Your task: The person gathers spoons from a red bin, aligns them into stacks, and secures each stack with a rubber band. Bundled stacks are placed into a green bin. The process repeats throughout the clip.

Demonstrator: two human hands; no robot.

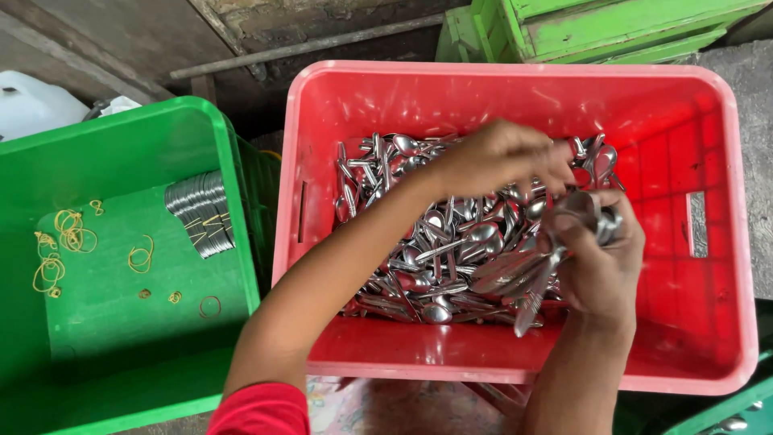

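A red plastic crate [708,266] holds a loose heap of steel spoons [419,250]. My right hand [600,262] is over the crate's right part and grips a stacked bunch of spoons [527,282] whose handles point down and left. My left hand [503,157] reaches across the heap from the lower left, fingers curled close to the top of that bunch; whether it pinches a spoon is blurred. A red sleeve [262,411] shows on the left arm.
To the left stands a green crate [121,322] with a bound row of spoons [201,213] and several yellow rubber bands [72,234]. A white jug [32,105] is at far left, green wooden boards [612,28] at top right.
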